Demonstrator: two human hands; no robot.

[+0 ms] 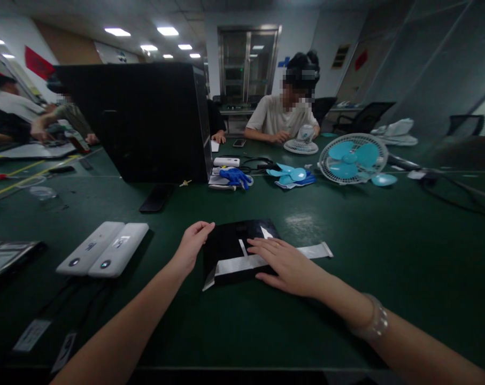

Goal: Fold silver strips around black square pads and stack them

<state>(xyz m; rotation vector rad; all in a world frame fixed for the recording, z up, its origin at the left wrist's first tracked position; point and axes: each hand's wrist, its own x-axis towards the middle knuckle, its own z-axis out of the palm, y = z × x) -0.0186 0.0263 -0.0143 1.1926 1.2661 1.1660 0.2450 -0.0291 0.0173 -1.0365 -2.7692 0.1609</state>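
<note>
A black glossy sheet lies on the green table in front of me. Across its lower part runs a flat white strip, which looks like a ribbon cable. The strip is folded at its left end and sticks out past the sheet on the right; a short white piece stands up from its middle. My left hand pinches the sheet's upper left corner between thumb and fingers. With fingers stretched out, my right hand rests flat over the strip and the sheet, hiding part of both.
Two white power banks with cables lie to the left. A dark phone lies by a big black case. Blue gloves, blue fan blades and a fan are farther back. A co-worker sits opposite, handling a fan part.
</note>
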